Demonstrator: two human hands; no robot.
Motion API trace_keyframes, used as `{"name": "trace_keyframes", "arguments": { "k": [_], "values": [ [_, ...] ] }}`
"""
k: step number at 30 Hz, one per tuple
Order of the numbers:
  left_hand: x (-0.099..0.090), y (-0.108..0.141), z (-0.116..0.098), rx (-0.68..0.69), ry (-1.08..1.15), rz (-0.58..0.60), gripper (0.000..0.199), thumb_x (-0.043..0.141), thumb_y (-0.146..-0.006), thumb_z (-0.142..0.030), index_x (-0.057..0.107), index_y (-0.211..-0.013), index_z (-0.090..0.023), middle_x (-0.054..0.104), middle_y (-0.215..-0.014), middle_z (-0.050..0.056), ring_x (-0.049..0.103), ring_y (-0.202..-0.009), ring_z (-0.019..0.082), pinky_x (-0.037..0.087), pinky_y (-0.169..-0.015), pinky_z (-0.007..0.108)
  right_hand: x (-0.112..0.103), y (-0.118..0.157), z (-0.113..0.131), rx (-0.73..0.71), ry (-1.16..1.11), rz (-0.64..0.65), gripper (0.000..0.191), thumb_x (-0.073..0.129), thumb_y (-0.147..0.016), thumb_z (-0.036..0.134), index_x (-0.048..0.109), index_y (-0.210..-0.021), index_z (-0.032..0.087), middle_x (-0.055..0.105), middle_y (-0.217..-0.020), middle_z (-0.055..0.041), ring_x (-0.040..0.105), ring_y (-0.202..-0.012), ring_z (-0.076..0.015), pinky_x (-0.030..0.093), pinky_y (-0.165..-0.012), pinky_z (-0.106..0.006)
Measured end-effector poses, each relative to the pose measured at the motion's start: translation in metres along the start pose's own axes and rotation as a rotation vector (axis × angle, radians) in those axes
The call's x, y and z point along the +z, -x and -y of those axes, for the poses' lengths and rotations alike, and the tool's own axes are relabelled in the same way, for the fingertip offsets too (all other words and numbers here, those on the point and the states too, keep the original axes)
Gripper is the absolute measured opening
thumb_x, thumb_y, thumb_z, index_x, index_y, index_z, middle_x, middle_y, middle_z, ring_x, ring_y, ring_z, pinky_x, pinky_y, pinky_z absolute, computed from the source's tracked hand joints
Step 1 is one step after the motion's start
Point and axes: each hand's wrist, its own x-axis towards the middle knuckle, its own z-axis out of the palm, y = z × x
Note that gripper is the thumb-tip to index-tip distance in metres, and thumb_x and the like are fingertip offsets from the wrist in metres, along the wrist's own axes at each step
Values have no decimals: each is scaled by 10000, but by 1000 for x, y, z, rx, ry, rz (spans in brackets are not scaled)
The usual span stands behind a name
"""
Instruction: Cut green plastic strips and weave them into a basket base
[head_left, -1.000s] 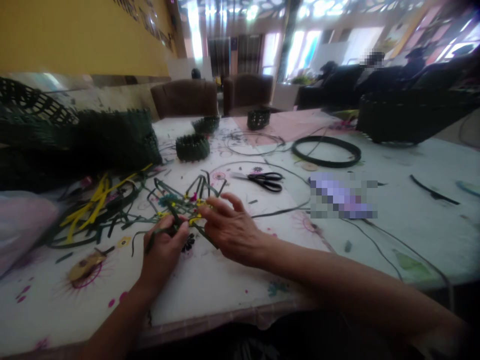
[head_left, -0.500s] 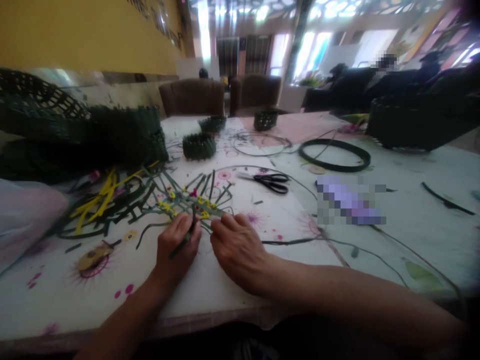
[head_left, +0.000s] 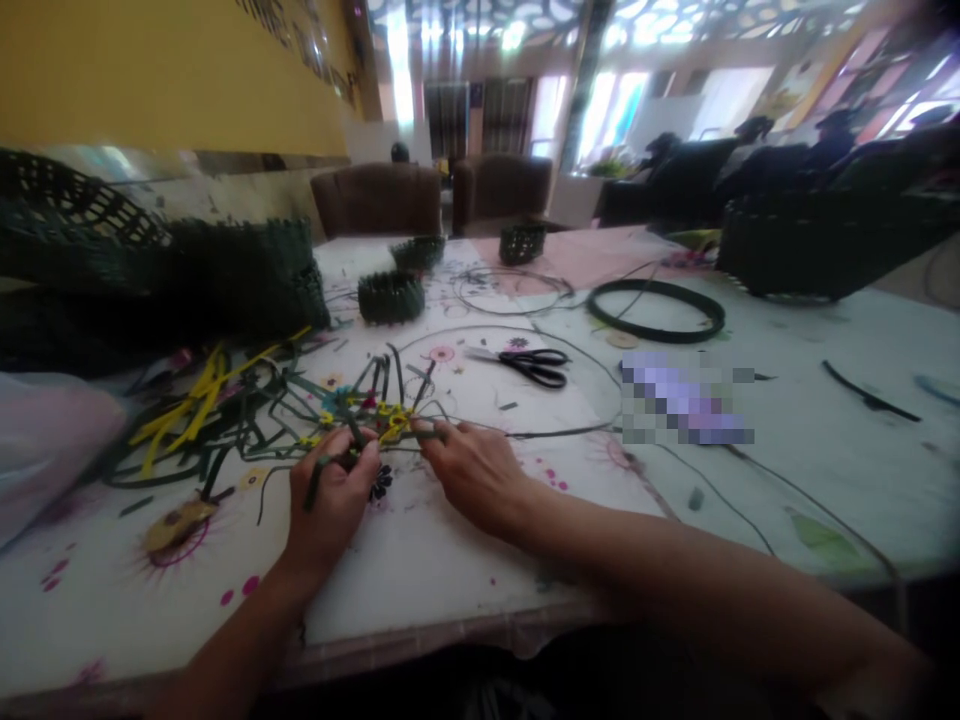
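Observation:
A loose weave of dark green strips with small yellow, pink and blue pieces (head_left: 341, 400) lies on the patterned table cover. At its near edge my left hand (head_left: 334, 490) is closed on green strips, one of which sticks out over the fingers. My right hand (head_left: 476, 475) is at the right side of the weave, its fingers pinched on a green strip near a yellow piece. Black-handled scissors (head_left: 536, 365) lie beyond my right hand, blades to the left.
Small green baskets (head_left: 391, 297) stand farther back, larger dark ones (head_left: 255, 265) at left and another (head_left: 817, 245) at right. Yellow strips (head_left: 199, 400), a green hoop (head_left: 656, 310) and a purple item (head_left: 682, 395) lie around. People sit in the background.
My right hand has lifted slightly and its fingers have stretched forward. My left hand has turned and shifted a little left, with its strips. The view has moved slightly.

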Motion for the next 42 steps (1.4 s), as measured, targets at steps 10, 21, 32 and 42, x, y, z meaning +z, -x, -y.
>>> {"name": "trace_keyframes", "arguments": {
  "k": [10,21,32,42],
  "values": [
    [-3,0,4,-24,144,216,169,609,-863,-375,665,-906,-221,658,-688,-25,652,-664,162,492,-628,265,-4,0,-11,-93,42,-68,269,431,-989,139,609,-1185,189,685,-944,-77,621,-706,-173,284,-516,-296],
    [-4,1,1,132,195,243,120,603,-877,-307,667,-899,-208,650,-807,-7,629,-693,136,489,-673,271,-2,12,3,-267,269,-579,247,451,-980,152,570,-765,178,579,-638,-15,473,-547,-180,218,-546,-344],
    [-6,0,3,225,202,257,110,618,-874,-286,679,-854,-197,671,-801,13,606,-727,150,463,-656,280,5,-4,-12,-395,7,-426,255,445,-1019,165,669,-900,156,634,-803,-33,466,-765,-182,319,-705,-341],
    [-13,0,6,176,410,233,221,602,-903,-333,714,-759,-209,662,-799,30,625,-720,149,517,-639,279,-5,-6,-17,-197,-243,-24,378,547,-810,12,686,-1097,215,608,-968,-33,518,-776,-137,312,-600,-258]
  ]
}}
